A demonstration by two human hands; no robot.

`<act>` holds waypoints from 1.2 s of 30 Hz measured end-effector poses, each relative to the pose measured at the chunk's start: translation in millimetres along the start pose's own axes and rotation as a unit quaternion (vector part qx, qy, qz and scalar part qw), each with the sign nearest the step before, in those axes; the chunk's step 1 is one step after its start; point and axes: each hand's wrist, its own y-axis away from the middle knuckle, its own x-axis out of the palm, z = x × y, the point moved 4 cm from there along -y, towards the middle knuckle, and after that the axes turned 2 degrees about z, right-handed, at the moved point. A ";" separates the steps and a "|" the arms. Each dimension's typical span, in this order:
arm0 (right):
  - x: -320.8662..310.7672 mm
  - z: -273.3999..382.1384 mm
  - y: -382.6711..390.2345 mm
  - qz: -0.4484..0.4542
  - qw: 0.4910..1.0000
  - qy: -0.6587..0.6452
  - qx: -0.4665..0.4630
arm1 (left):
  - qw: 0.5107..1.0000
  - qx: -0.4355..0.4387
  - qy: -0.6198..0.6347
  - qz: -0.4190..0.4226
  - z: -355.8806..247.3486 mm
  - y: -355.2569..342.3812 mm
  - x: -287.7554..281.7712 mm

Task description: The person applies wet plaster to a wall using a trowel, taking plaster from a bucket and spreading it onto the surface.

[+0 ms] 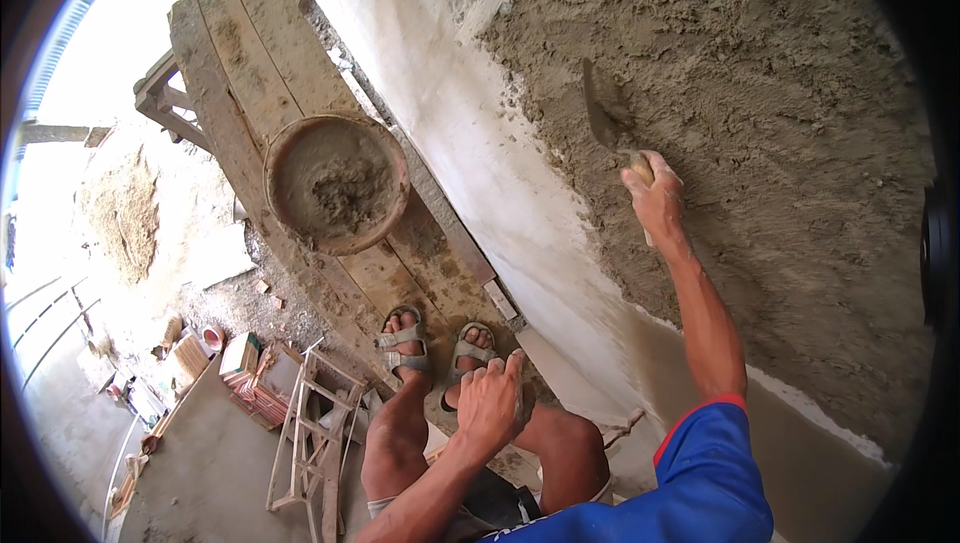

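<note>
My right hand [657, 198] is closed round the wooden handle of a trowel [600, 111]. The trowel's narrow metal blade lies against wet grey mortar [760, 103] spread over the wall, pointing up and away from me. My left hand [490, 405] hangs in front of my body above my knees, its fingers curled and one finger straighter. A dark grey patch shows at its palm side; whether it is a held thing or mortar on the skin I cannot make out. A round basin [272, 205] partly filled with wet mortar [345, 188] stands on the planks.
My sandalled feet [402, 338] stand on a raised scaffold of rough planks [240, 53] beside the wall. A smooth pale wall strip [480, 133] borders the fresh mortar. Below left are a wooden frame [315, 438], stacked reddish tiles [262, 393] and a sand heap [125, 208].
</note>
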 end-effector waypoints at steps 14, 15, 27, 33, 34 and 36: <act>-66.1 95.3 55.3 0.038 0.982 0.177 -0.050 | 0.999 0.013 0.003 -0.050 -8.3 1.5 -17.4; -57.5 110.1 61.8 0.069 0.978 0.136 -0.142 | 0.998 0.016 0.002 -0.053 -8.9 1.2 -19.6; 46.1 131.4 19.7 0.512 0.804 -0.269 -0.139 | 0.991 0.025 -0.114 -0.071 19.0 0.7 -66.6; -73.3 109.7 -16.0 -0.064 0.987 -0.100 -0.112 | 0.989 -0.016 -0.131 -0.073 25.9 12.9 -49.9; -70.4 132.3 -6.0 -0.025 0.983 -0.142 -0.118 | 0.986 -0.006 -0.143 -0.088 25.4 10.9 -47.9; -35.1 139.2 19.4 0.073 0.986 -0.089 -0.121 | 0.987 -0.012 -0.131 -0.088 26.8 5.7 -28.8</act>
